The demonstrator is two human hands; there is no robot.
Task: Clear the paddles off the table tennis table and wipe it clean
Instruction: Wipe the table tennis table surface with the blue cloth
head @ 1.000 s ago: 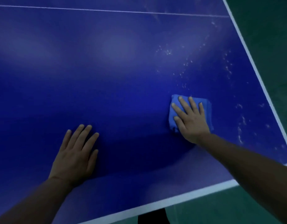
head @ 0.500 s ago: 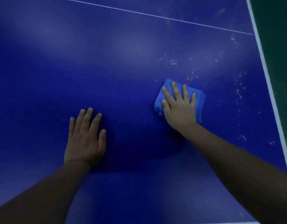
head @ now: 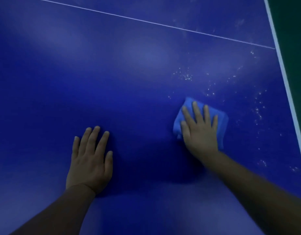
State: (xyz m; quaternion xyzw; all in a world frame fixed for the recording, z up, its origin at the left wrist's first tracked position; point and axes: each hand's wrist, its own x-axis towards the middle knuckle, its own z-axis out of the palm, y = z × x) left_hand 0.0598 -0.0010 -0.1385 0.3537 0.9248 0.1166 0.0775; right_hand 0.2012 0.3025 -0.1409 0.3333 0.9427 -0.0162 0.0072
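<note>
A folded blue cloth (head: 221,116) lies flat on the blue table tennis counter (head: 129,82), toward its right side, and the right hand (head: 199,131) presses down on it with straight, slightly spread fingers covering most of it. The left hand (head: 90,160) rests palm-down on the bare counter well apart from the cloth, fingers straight and close together, holding nothing. Pale specks (head: 187,76) are scattered beyond and to the right of the cloth, between it and the white edge line (head: 285,78), with a thin white line (head: 146,22) crossing farther off and green floor (head: 295,39) past the edge.
</note>
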